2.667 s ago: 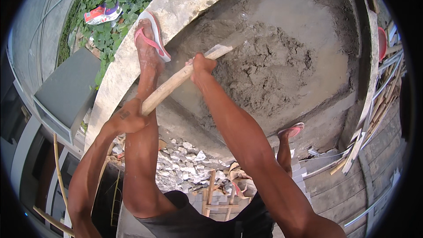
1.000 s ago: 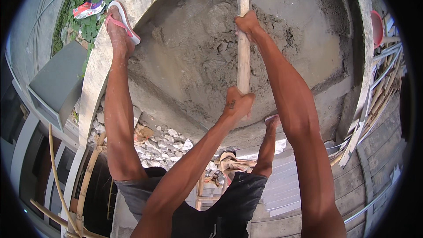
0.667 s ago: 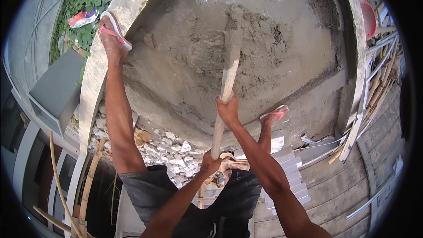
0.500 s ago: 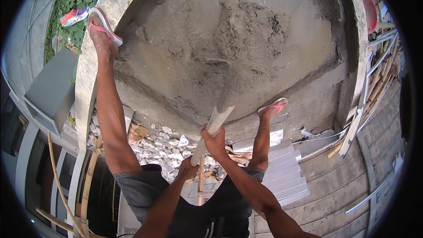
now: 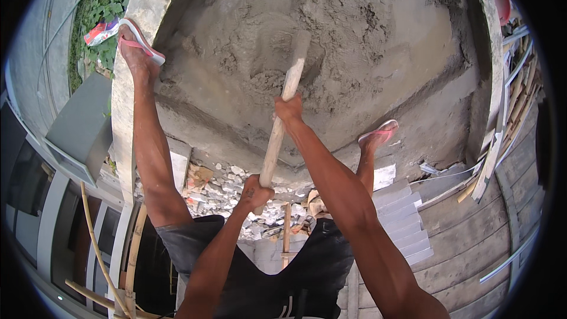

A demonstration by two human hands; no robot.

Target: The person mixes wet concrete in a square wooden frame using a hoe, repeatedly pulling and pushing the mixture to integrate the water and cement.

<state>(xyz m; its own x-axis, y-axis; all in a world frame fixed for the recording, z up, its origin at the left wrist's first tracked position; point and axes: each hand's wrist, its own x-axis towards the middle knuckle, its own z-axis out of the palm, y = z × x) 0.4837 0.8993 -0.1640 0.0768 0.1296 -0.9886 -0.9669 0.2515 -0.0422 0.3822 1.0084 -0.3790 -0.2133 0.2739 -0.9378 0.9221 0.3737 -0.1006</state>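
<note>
Far end of the wooden handle (image 5: 274,145) blurs; wall (image 5: 495,53) partly hides 1 red basin (image 5: 502,0).

I see a pale wooden pole (image 5: 273,147) slanting through the left hand (image 5: 257,192) and the right hand (image 5: 289,108), its far end muddy, wet lumpy gray mud (image 5: 345,41) spread past them

Ahead of the right grip (image 5: 288,108) lies slurry (image 5: 354,41), the handle (image 5: 273,149) reaching over it; behind, the left grip (image 5: 258,194), rubble (image 5: 212,204) either side; rightward, planks (image 5: 460,260); far left, leaves (image 5: 118,0).
</note>
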